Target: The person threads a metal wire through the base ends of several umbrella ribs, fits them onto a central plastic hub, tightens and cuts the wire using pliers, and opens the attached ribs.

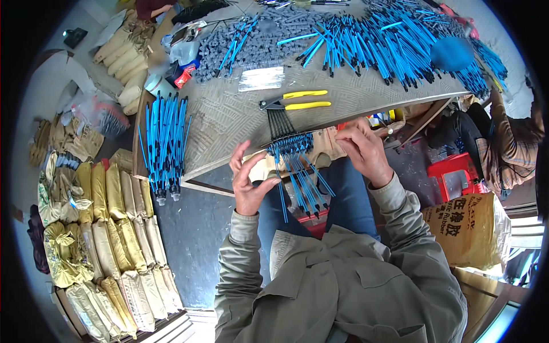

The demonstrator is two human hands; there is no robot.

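Note:
Just left of a bundle of thin blue rods with black tips [303, 186], my left hand [249, 180] is raised with thumb and fingers apart, holding nothing. The bundle sticks out over the near table edge toward my lap. My right hand [367, 150] is up to the right of it, thumb and fingertips pinched together; whatever they may hold is too small to make out. Thin black strands [280, 123] run from the bundle's far end up to pliers with yellow handles [306, 106] lying on the table. Farther back lies a stack of thin white strips [261, 79].
Blue rods [366, 48] and small grey parts [251, 48] are heaped along the table's [217, 114] far side. More rods [164, 137] stand at its left corner. Filled sacks [120, 240] are stacked on the left. A red stool [452, 174] and another person [512, 137] are at right.

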